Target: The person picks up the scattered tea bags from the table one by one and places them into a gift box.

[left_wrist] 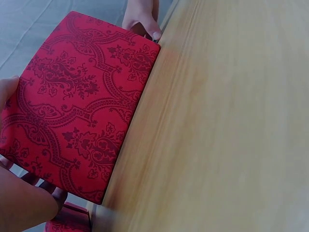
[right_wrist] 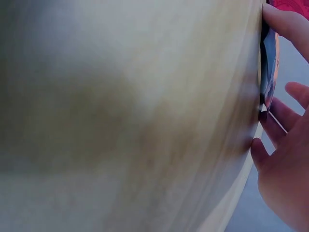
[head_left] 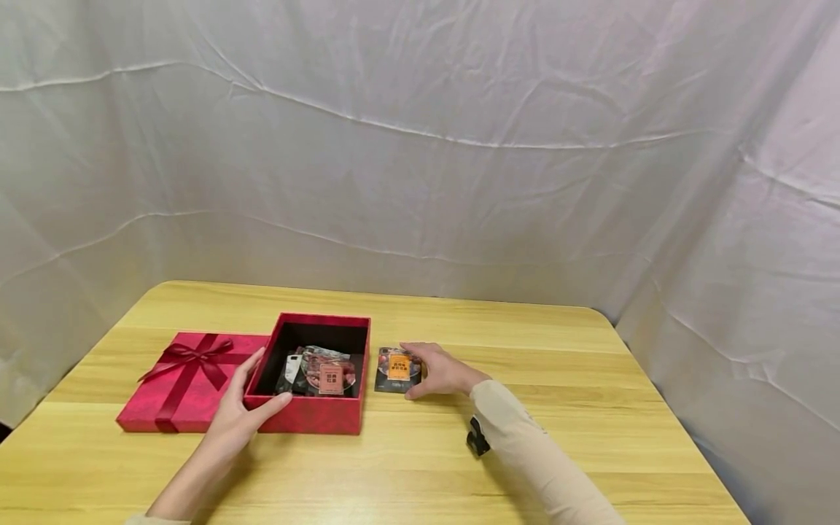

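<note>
A red patterned gift box [head_left: 305, 415] stands without its lid on the table. Several flat dark packets lie inside, one with a pink label [head_left: 331, 379] uppermost. My left hand [head_left: 236, 415] holds the box at its front left corner, thumb at the front rim and fingers along the left side. In the left wrist view the box's patterned wall [left_wrist: 79, 106] fills much of the left half. To the right of the box, a dark packet with an orange label [head_left: 398, 368] lies flat on the table. My right hand [head_left: 442, 370] grips that packet by its edges, thumb on the near side.
A red lid [head_left: 147, 408] with a dark red ribbon bow [head_left: 197, 354] lies left of the box, close against it. Under the right forearm a small black object [head_left: 477, 437] shows. The wooden table [head_left: 558, 350] ends at a grey cloth backdrop [head_left: 420, 182].
</note>
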`<state>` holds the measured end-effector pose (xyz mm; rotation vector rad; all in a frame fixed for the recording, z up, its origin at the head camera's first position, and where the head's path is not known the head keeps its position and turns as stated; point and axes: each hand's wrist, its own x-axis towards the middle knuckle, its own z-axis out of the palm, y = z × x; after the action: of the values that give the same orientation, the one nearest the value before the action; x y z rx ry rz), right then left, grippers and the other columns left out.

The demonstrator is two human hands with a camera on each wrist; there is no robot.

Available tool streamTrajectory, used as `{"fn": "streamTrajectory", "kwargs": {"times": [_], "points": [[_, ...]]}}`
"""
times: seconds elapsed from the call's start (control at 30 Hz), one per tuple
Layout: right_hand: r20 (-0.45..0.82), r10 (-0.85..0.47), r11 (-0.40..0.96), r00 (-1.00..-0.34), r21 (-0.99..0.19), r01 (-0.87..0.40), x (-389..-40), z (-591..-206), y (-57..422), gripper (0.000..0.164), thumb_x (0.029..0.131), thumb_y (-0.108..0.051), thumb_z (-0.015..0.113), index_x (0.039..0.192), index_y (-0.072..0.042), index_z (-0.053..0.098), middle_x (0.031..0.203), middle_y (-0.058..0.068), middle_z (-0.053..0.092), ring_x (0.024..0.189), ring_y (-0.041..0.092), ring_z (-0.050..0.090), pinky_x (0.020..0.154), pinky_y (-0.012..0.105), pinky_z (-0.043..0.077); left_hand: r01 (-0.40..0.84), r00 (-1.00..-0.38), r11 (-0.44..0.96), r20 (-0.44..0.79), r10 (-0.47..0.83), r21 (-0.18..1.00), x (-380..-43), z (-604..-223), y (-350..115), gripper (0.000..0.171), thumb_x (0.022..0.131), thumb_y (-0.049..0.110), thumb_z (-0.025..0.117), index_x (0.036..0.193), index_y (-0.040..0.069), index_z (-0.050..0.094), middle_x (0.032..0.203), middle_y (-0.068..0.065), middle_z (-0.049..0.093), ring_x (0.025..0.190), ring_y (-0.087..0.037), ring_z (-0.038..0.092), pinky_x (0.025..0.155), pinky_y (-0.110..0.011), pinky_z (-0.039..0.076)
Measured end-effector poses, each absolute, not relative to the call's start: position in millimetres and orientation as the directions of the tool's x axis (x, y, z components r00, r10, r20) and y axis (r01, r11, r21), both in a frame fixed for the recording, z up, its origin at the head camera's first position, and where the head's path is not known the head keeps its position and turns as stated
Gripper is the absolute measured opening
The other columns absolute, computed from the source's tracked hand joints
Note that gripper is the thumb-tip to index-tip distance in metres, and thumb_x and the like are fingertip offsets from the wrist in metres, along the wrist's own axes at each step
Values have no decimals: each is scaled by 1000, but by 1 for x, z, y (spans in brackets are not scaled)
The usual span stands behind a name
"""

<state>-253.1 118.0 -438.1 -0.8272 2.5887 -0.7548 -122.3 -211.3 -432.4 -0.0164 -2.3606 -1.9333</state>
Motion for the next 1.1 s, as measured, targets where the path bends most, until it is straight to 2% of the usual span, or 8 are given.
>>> {"fn": "streamTrajectory", "kwargs": {"times": [0.1,0.27,0.6,0.93,1.1], "points": [[-128,-620,695,-774,-548,-466,-252,-436,118,90,76,-26,83,150,-7,34,149,14,35,133,32,32,107,50,31,64,-996,190,75,-52,980,-122,-432,-211,87,88,15,71,155,14,16,153,-14,26,131,-26,29,104,-36,29],[-130,-633,698,-763,-521,-491,-250,-435,120,88,75,-28,82,148,-7,37,147,14,38,131,31,35,106,50,33,74,-995,162,83,-47,984,-121,-432,-210,87,87,12,71,155,13,16,153,-17,25,133,-31,25,106,-57,20],[-100,-618,688,-780,-548,-475,-245,-431,128,85,78,-39,77,148,-11,39,149,12,35,131,30,34,103,55,34,73,-996,151,80,-45,986,-122,-431,-211,89,87,13,71,155,13,15,153,-18,23,136,-36,20,106,-64,15],[-37,-657,675,-753,-473,-566,-229,-417,134,84,80,-46,71,149,-11,38,151,11,35,134,30,32,104,58,30,62,-996,157,71,-51,986,-121,-431,-212,89,86,12,71,155,14,15,154,-18,21,137,-36,17,106,-65,13],[-7,-686,651,-728,-454,-609,-218,-405,136,82,83,-48,68,149,-11,38,151,12,35,135,30,31,105,58,31,64,-996,158,74,-53,985,-122,-432,-212,88,86,11,71,155,14,16,153,-19,23,136,-35,20,107,-64,15]]}}
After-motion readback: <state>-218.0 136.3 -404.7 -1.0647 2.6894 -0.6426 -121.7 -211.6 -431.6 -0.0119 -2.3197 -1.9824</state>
